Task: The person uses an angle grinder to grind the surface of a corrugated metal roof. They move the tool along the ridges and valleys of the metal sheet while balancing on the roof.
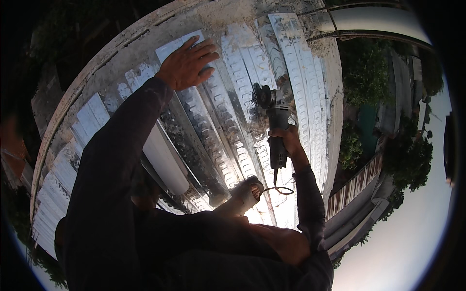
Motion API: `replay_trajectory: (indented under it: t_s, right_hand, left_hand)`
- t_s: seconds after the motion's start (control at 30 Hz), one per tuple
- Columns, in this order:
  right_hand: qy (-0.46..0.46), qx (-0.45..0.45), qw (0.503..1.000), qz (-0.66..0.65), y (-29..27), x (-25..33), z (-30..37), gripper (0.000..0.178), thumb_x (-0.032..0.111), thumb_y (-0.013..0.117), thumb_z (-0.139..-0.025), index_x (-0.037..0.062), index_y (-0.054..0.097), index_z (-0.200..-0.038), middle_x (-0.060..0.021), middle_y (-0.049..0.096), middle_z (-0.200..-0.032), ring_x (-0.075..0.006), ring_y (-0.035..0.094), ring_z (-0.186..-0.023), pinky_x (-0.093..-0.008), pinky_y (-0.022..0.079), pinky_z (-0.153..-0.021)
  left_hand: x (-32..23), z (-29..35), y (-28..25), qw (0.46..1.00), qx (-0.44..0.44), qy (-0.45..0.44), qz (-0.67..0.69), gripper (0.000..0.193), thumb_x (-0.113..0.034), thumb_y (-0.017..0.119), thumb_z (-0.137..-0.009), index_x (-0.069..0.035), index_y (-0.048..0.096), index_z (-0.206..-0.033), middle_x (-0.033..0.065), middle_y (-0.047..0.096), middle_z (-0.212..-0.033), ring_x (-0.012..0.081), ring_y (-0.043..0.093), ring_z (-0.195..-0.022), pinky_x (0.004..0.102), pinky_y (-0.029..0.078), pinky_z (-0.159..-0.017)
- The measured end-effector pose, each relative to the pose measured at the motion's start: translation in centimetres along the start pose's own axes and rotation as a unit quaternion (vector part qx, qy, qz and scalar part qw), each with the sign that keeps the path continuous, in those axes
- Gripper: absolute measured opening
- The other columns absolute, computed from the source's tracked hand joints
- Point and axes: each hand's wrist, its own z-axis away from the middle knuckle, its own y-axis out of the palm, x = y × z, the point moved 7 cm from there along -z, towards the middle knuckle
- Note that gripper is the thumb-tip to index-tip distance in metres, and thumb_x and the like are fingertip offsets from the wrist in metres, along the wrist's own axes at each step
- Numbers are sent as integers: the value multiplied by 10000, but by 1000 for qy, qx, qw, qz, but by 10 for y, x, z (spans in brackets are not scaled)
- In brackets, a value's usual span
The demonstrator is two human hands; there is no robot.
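While corrugated metal sheets (228, 121) gleam outdoors above trees, the left hand (187, 63) presses spread flat; the right hand (286, 140) grips an angle grinder (274, 116).

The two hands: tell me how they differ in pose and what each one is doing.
The left hand lies open, fingers spread flat on the corrugated metal sheets; the right hand is closed in a fist around the angle grinder. The left hand reaches farther up the sheets; the right hand sits lower, with the grinder's disc pointing at the metal. Both come out of dark long sleeves.
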Motion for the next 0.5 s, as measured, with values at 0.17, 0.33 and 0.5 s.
replay_trajectory:
  t_s: [0.17, 0.33, 0.5]
  right_hand:
    - [-1, 0, 1000, -3, 1, 1, -1, 242, 87, 781, -755, -42, 686, -938, -112, 683, -770, -205, 676, -636, -345, 540, -588]
    - [-14, -4, 1000, 14, -1, 2, -6, 274, 108, 773, -748, -54, 664, -939, -122, 670, -741, -220, 683, -606, -345, 561, -550]
    - [-15, -8, 999, 35, -4, 0, -11, 267, 113, 774, -748, -46, 668, -934, -114, 670, -739, -209, 672, -592, -339, 556, -552]
  left_hand:
    - [0, -1, 0, 1000, 20, -6, -15, 451, -465, 500, -1071, -211, 543, -1442, 51, 476, -1560, 221, 371, -1496, 434, 207, -1317]
    - [-1, -1, 0, 1000, 22, -6, -20, 450, -464, 500, -1072, -213, 541, -1442, 45, 471, -1565, 210, 366, -1499, 428, 199, -1320]
    - [-1, -1, -2, 1000, 18, -7, -11, 451, -460, 505, -1070, -208, 541, -1443, 46, 478, -1557, 208, 367, -1498, 427, 196, -1318]
